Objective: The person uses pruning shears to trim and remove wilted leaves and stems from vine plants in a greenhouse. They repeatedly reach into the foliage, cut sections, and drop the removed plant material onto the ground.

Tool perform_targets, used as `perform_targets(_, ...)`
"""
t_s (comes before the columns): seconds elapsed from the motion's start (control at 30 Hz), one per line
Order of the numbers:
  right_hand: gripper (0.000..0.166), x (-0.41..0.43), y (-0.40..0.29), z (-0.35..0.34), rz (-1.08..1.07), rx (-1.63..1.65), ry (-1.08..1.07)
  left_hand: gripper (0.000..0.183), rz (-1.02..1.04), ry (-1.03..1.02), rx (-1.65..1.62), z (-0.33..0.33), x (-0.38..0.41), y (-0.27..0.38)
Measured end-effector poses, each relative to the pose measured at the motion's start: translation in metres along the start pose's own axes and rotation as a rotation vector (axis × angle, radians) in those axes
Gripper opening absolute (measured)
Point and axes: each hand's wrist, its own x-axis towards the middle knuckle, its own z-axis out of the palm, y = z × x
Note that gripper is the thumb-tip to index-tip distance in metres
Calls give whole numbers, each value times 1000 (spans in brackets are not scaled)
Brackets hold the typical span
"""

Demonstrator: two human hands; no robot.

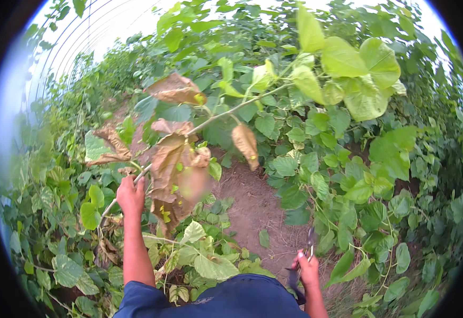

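My left hand (131,195) grips a long leafy branch (231,110) near its lower end, at the left of the view. The branch slants up to the right across the view, with large light-green leaves at its far end and brown, withered leaves (171,159) along its lower part. At the lower right, my right hand (307,268) is closed round a pair of pruning shears (311,240), whose blades point upward, away from me. A dark strap or cloth hangs beside that hand. The shears are apart from the held branch.
Dense green leafy plants (334,159) stand on both sides and ahead. Between them runs a bare soil path (251,210) with dry litter. Curved hoops of a greenhouse frame (70,39) rise at the upper left. Low stems and leaves (215,266) lie close before my body.
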Motion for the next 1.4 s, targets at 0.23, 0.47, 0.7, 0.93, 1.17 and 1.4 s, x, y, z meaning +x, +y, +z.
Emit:
perform_targets(0.23,33,-3,-176,107,-238,239,-354,23,39,39,-91,-10,-2,-4)
perform_targets(0.47,58,-13,-243,225,-26,452,-845,18,102,40,-134,-21,-2,-5)
perform_targets(0.7,62,11,-284,288,154,856,-1061,15,149,81,-181,-34,-13,-2)
perform_targets(0.93,64,0,-291,293,192,1060,-986,15,175,134,-177,-37,-21,0)
perform_targets(1.17,56,-17,-291,296,265,1148,-942,18,165,179,-164,-30,-22,-1)
perform_targets(1.4,43,-19,-278,287,220,1079,-998,17,145,137,-176,-28,-17,-6)
